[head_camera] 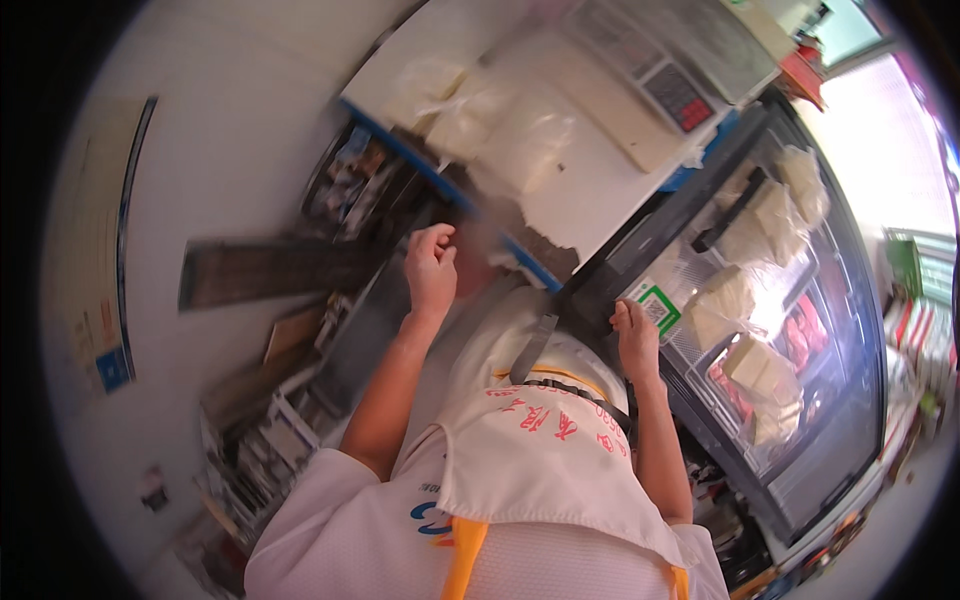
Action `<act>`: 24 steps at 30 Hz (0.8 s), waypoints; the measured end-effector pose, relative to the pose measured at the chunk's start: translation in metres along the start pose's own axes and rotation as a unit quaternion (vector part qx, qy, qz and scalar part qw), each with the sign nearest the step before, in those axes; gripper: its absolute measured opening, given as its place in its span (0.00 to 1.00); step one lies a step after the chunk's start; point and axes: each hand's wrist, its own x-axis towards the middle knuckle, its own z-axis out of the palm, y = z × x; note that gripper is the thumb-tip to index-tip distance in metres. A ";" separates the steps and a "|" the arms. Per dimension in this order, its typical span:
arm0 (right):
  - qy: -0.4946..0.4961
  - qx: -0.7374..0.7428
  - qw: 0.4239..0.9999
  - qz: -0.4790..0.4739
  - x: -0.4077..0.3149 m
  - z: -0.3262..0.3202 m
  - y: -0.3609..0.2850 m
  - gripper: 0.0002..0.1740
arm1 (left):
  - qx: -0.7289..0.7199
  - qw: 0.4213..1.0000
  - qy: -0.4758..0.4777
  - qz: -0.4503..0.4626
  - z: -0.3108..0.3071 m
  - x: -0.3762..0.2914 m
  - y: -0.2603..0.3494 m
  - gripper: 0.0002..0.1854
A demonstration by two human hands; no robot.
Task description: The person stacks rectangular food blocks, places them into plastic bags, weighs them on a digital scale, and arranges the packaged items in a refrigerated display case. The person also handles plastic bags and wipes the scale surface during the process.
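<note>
My left hand [432,271] is raised in front of my apron [540,457], fingers loosely bent, with no object visible in it. It is near the blue edge [442,184] of a white counter [592,210]. My right hand [636,337], its fingers curled in, is beside the dark frame of a glass display case [810,487]. A card with a printed code [660,309] is just past its fingers. Whether anything sits inside those fingers cannot be seen. Clear plastic bags with pale contents [517,142] lie on the counter.
A digital scale [660,90] with a lit red display stands at the counter's far side. Bagged pale blocks [761,367] lie on the case, with pinkish meat [804,334] visible through the glass. A dark board [270,274] juts out at the left, above a cluttered rack [262,442].
</note>
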 end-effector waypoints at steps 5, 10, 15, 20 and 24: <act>-0.068 -0.088 0.990 -0.091 0.020 0.015 0.018 0.17 | -0.028 0.970 -0.091 -0.225 -0.019 -0.157 -0.088 0.14; -0.037 -0.140 0.984 -0.100 0.019 0.029 0.017 0.16 | -0.043 0.932 -0.179 -0.311 -0.011 -0.270 -0.161 0.09; 0.073 -0.223 0.937 -0.258 -0.015 0.062 0.015 0.12 | 0.011 0.911 -0.183 -0.369 0.009 -0.328 -0.234 0.09; -0.095 -0.170 0.980 -0.030 -0.055 0.154 0.086 0.16 | 0.068 0.889 -0.256 -0.374 0.028 -0.354 -0.310 0.13; -0.178 -0.187 0.961 0.099 -0.026 0.275 0.219 0.16 | 0.103 0.829 -0.318 -0.448 0.043 -0.368 -0.330 0.26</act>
